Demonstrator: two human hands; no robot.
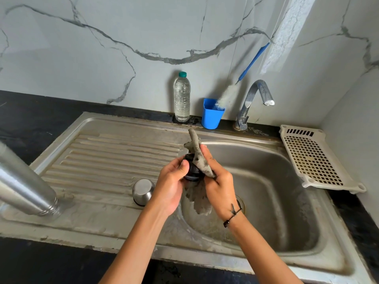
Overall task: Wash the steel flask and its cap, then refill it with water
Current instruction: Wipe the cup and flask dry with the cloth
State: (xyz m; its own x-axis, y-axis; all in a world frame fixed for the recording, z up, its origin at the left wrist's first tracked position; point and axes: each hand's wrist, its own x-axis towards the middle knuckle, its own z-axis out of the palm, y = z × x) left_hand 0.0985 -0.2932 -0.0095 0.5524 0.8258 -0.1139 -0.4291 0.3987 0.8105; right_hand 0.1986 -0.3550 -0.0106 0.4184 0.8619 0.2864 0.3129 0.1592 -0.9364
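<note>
Flask [26,187] lies on its side far left on the drainboard, mouth toward my hands, well apart from them. Steel cup [143,191] sits upside down just left of my left wrist. Left hand [171,185] has its fingers curled round the black cap [190,171], held above the basin edge; right hand [220,181] grips the grey rag [198,158] and presses it on the cap, one rag end poking up past the fingertips, the other hanging below them. I judge cap wiping is under way, flask refill not yet begun. Risks: a wet cap could slip out of my left fingers into the sink [287,181]; the flask could roll on the ribs if knocked. Beyond the fingers: bottle [182,97], blue holder [212,115] with brush [225,97], tap [256,95], no water visibly running. Tray [315,160] lies far right. Nothing stands between my hands and the tap.
</note>
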